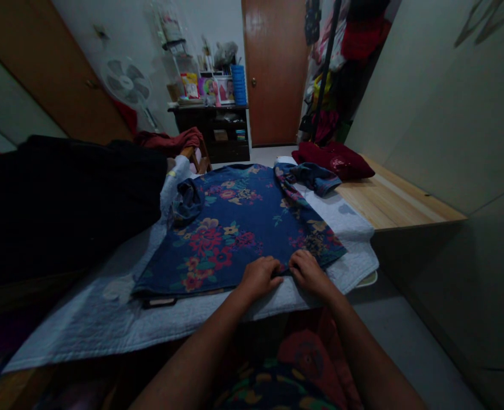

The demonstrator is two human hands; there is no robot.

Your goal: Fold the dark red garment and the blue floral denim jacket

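A dark blue long-sleeved shirt (243, 228) with a red, yellow and green flower print lies spread on a pale quilted cloth (119, 327). Its hem faces me, and both sleeves are bunched up at the far sides. My left hand (261, 277) is closed at the middle of the hem, fingers curled over the edge. Just to its right, my right hand (309, 272) also pinches the hem, fingers bent. The fingertips of both hands are partly hidden. A small dark flat object (160, 302) sticks out from under the left part of the hem.
Black cloth (68, 205) is heaped at the left. A folded dark red garment (335, 160) rests on a wooden board (401, 196) at the right. Farther back stand a fan (127, 82), a dark cabinet (211, 134) with items on top, and a brown door (276, 74).
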